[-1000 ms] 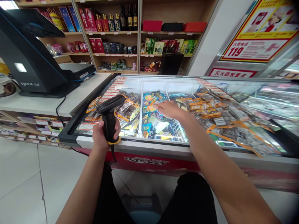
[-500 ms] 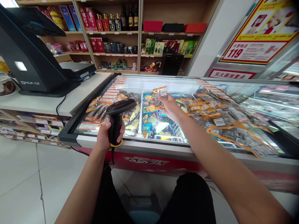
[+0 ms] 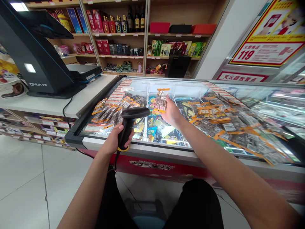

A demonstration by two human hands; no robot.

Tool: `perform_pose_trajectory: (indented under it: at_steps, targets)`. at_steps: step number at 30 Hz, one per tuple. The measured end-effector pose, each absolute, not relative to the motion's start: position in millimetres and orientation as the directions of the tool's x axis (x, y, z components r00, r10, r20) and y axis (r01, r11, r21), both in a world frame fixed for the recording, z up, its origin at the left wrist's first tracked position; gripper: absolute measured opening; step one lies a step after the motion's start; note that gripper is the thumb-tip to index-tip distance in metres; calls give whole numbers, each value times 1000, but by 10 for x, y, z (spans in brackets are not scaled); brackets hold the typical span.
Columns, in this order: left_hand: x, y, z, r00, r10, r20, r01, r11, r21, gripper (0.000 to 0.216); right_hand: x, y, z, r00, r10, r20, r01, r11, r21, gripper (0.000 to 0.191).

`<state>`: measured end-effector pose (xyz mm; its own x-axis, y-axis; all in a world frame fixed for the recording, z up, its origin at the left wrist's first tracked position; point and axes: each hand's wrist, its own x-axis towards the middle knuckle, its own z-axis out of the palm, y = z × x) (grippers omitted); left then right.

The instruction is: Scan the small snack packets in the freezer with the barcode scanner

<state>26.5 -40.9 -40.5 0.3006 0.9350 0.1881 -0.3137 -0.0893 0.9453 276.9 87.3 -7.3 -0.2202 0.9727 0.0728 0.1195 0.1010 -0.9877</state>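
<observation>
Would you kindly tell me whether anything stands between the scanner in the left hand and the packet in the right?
Nothing visible does: only an open gap shows between the black scanner in the left hand and the orange-edged packet in the right hand.

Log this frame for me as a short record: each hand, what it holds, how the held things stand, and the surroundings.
Left hand: grips a black scanner by its handle
Right hand: holds up an orange-edged packet
Held things: apart, scanner left of packet in view
Below: glass-topped freezer
On the glass: left pile and right pile of similar packets
Left side: white counter
Behind: stocked shelves
</observation>
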Motion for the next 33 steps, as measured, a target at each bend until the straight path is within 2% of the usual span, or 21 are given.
perform_pose_trajectory:
  at_steps: [3, 5, 9, 11, 13, 16, 19, 22, 26, 28, 30, 32, 33]
  targets:
    - [262, -413, -410, 303, 934, 188, -312, -89, 946, 55, 2767, 865, -70, -255, 964, 82, 214, 139, -967, 94]
    - [264, -416, -406, 298, 936, 187, -316, -88, 945, 55, 2778, 855, -85, -241, 964, 111, 316, 186, -930, 96]
    - [277, -419, -377, 241, 946, 215, -361, -118, 925, 54, 2835, 839, -116, -114, 976, 183, 683, 211, -699, 78]
    - [281, -417, -361, 221, 946, 236, -385, -138, 913, 55, 2881, 836, -109, -62, 981, 186, 782, 163, -602, 67]
    - [281, -415, -353, 219, 944, 248, -392, -148, 908, 55, 2936, 831, -85, -14, 985, 174, 819, 111, -563, 63]
    - [278, -412, -355, 227, 943, 244, -375, -147, 915, 53, 2999, 809, -50, -90, 987, 130, 825, 148, -545, 54]
    - [275, -410, -366, 227, 943, 242, -375, -145, 916, 51, 2972, 757, -55, -389, 915, 105, 741, 379, -555, 40]
    - [273, -405, -377, 227, 945, 237, -395, -133, 909, 48, 2841, 672, -75, -597, 788, 150, 589, 557, -585, 38]
    - [270, -400, -389, 237, 942, 237, -417, -122, 901, 49, 2707, 598, -35, -645, 757, 102, 450, 484, -751, 32]
    - [266, -403, -396, 229, 945, 233, -426, -118, 897, 50, 2775, 639, 9, -605, 792, 83, 470, 439, -766, 32]
    - [260, -409, -403, 226, 948, 225, -427, -112, 897, 50, 2970, 741, 50, -462, 880, 106, 602, 400, -691, 35]
    - [255, -416, -408, 228, 948, 221, -420, -109, 901, 49, 3257, 874, 72, -211, 964, 161, 814, 264, -517, 38]
    - [254, -419, -408, 229, 948, 219, -415, -108, 903, 48, 3409, 938, 73, -67, 982, 176, 911, 132, -391, 42]
